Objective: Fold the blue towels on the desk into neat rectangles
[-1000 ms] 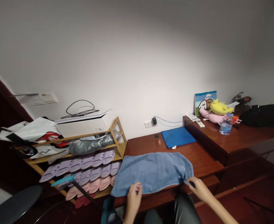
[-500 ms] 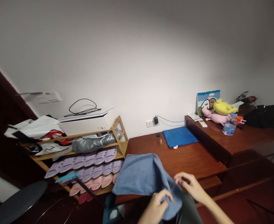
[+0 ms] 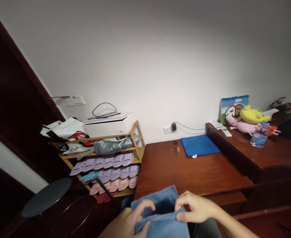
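Observation:
A soft blue cloth [image 3: 166, 226] hangs low at the front, in front of the table's near edge. Two layers of it stand apart, with a dark gap between them, so it looks like a pocket or cover. Gripping the left part of its near edge is my left hand [image 3: 131, 219], fingers curled over the fabric. With thumb and fingers, my right hand [image 3: 195, 208] pinches the same edge at its right end. The bottom of the cloth runs out of view.
On the brown table [image 3: 160, 162] lies a flat bright-blue cloth item [image 3: 200, 145]. The raised surface at right bears a water bottle [image 3: 259, 135], plush toys [image 3: 253, 115] and a remote [image 3: 226, 132]. A slipper rack [image 3: 103, 158] and a dark round stool [image 3: 47, 197] are at left.
The blue cloth has come off the tabletop toward me and is bunched between my hands. My right hand has moved from beside it to pinching its edge. The view has turned left.

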`<state>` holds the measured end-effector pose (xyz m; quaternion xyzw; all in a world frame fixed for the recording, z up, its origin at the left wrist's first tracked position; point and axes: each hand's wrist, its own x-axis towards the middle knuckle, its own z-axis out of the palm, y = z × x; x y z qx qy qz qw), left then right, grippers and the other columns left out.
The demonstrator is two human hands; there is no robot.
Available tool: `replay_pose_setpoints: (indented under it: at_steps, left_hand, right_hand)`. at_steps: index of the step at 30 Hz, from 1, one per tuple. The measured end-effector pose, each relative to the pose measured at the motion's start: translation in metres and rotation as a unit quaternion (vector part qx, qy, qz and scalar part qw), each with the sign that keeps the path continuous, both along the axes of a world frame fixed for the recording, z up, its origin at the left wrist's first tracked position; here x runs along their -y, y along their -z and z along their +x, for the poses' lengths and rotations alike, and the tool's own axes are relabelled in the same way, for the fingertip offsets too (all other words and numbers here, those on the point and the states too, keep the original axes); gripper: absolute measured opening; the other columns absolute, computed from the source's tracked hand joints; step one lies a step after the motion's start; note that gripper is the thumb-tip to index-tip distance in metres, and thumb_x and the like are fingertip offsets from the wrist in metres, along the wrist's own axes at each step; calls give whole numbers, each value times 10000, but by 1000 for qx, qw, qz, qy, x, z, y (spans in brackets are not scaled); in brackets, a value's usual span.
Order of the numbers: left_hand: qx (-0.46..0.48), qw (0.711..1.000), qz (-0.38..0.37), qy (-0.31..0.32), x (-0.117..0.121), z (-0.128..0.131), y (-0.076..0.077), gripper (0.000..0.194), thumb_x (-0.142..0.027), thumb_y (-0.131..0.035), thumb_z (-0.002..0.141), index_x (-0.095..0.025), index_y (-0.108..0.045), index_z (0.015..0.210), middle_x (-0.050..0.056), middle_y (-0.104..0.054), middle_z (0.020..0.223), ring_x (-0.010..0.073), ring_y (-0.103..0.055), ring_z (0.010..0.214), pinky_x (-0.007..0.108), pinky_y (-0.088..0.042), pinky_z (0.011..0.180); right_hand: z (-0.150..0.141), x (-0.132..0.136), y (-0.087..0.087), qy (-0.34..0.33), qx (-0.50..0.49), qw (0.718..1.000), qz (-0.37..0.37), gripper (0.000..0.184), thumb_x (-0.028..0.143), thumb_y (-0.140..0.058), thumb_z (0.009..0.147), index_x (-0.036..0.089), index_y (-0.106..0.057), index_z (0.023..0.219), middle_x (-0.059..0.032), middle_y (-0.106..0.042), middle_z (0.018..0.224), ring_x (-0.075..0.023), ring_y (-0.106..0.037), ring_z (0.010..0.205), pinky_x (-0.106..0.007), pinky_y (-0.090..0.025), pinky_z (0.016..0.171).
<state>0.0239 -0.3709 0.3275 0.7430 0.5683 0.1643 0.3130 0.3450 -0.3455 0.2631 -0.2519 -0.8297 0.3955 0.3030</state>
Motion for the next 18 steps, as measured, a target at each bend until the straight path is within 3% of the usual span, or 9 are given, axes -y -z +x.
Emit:
replay_pose_setpoints:
  at_steps: [3, 6, 10, 13, 18]
  left_hand:
    - [94, 993, 50, -53, -18, -29, -14, 247, -456, -806, 664, -445, -784, 909, -3, -738, 805, 283, -668, 735, 347, -536, 785]
    - [201, 970, 91, -99, -46, -60, -39, 144, -363, -840, 618, -364, -775, 746, 17, -770, 873, 303, -700, 827, 335, -556, 824]
    - [218, 951, 148, -164, -87, -84, -67, 236, -286, -892, 525, -299, -790, 738, 22, -761, 800, 306, -702, 833, 283, -555, 748]
    - [241, 936, 184, -178, -113, -84, -68, 284, -298, -929, 469, -277, -786, 714, 45, -776, 827, 309, -699, 871, 282, -561, 784]
    - [162, 947, 262, -88, -137, -85, -43, 437, -668, -822, 637, -261, -798, 794, 73, -790, 931, 284, -717, 962, 311, -577, 905]
  right_hand:
    - [33, -1, -8, 56, 45, 997, 10, 443, 630, -731, 816, 219, -621, 695, 63, -496, 593, -114, -439, 600, -258, -404, 636]
    - [78, -7, 4, 98, 102, 988, -61, 504, 658, -776, 763, 216, -551, 670, 75, -469, 610, -105, -405, 599, -249, -352, 598]
    - [157, -10, 14, 227, 99, 962, -113, 555, 696, -741, 770, 222, -477, 656, 60, -464, 661, -121, -419, 640, -261, -354, 609]
    - [213, 1, 1, 322, 84, 938, -96, 551, 715, -741, 758, 227, -504, 665, 40, -497, 676, -148, -464, 666, -274, -392, 618]
    - [264, 33, -35, 385, 93, 915, -83, 475, 698, -733, 788, 225, -683, 781, -15, -685, 794, -210, -626, 765, -282, -509, 683]
